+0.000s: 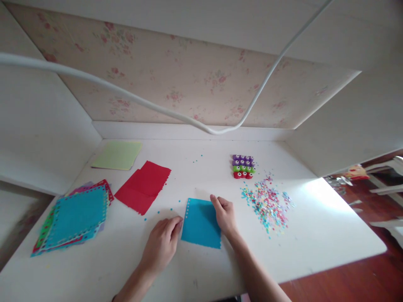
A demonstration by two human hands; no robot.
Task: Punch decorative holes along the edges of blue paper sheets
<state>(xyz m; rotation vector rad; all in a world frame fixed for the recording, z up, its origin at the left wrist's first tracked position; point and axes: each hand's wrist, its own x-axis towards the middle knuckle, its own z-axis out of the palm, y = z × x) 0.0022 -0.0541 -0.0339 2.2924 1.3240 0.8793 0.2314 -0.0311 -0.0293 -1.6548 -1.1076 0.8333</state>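
On the white tabletop (126, 268), one punched blue paper square (201, 224) should be light, bendable, tearable, best gripped by its edges. The left hand (163, 237) curls at its left edge, hold unclear; the right hand (225, 214) pinches its right. Left of it: one multicoloured punched-paper stack (75, 216), one pale-green paper stack (117, 155), overlapping red paper (143, 188); right: four purple-green-red rows of eyed pieces (243, 162), one multicoloured confetti heap (271, 205).
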